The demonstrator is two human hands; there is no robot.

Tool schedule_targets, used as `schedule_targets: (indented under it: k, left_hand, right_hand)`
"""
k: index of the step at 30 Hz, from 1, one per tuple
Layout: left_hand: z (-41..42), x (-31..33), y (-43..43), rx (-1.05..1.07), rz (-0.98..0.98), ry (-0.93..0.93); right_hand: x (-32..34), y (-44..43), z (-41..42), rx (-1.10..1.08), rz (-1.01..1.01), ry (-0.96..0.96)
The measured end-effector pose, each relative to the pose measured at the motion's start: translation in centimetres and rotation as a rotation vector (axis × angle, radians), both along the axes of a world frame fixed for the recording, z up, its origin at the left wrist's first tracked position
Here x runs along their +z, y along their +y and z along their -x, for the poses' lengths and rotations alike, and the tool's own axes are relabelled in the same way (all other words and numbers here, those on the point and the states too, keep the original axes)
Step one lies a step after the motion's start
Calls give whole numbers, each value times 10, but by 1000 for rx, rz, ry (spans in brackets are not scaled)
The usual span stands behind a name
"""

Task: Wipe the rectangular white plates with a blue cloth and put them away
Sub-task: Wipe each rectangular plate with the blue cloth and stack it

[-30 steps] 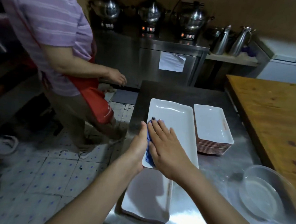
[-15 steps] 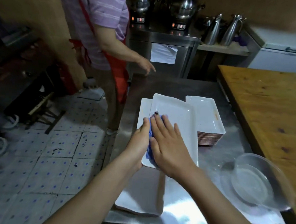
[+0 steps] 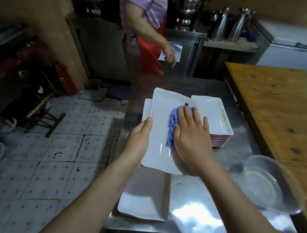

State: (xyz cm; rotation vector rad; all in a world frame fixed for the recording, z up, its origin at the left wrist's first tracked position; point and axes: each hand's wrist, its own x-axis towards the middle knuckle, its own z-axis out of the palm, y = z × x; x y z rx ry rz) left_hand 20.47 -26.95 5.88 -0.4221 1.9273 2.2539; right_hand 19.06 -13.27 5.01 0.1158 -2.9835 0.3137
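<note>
Both hands are working on one rectangular white plate [image 3: 157, 153]. The left hand [image 3: 139, 135] is gripping its left long edge, thumb lying on top of the rim and fingers hidden beneath, and is holding it slightly tilted above the steel table [image 3: 196, 214]. The right hand [image 3: 191, 137] is lying flat with fingers straight and spread, pressing a bunched blue cloth [image 3: 171, 128] onto the plate's face. It is pinching nothing; the palm is simply bearing down.

The plate is hanging over a low pile of similar plates [image 3: 141, 201] at the near edge of the table. Its far right corner is overlapping a taller stack of plates [image 3: 221, 121]; whether they are touching is not clear.

Wiping appears to be under way, with the cloth covering only a strip right of centre. Doing it well probably means running long strokes end to end, then working into the raised rim and the corners, including the near right corner now hidden under the wrist. Because the plate is being carried from one side only, downward pressure on the right could be tipping it. Supporting fingers should be sitting under the spot being pressed. The glaze is looking glossy, so a firm thumb is wise.

A clear plastic bowl [image 3: 264, 184] is sitting just right of the right forearm, within elbow reach. A person in a red apron [image 3: 150, 43] is standing at the table's far end, well apart. Which pile is receiving wiped plates cannot be told.
</note>
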Motion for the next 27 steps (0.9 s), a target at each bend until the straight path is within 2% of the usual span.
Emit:
schedule_targets:
  k: [3,6,11,14,20,27]
  left_hand:
    - [1,-5,0,-24,-14,6]
    - [-5,-8,10,-91,13,2]
    - [-7,-12,12,-88,42,30]
    - [-7,-8,2,-30,57,40]
    - [-5,-9,-12,27,129,83]
    - [-16,-7,5,-19,65,41]
  right_hand:
    - [-5,-18,-28,91,-22,-16]
    - [0,-26,-12,161,-46,20]
    - [11,-3,32,16,-125,19]
    - [1,12,27,-108,-86,-21]
    - [-22,-8,-32,-1,-92,10]
    - [3,5,21,-78,-12,-71]
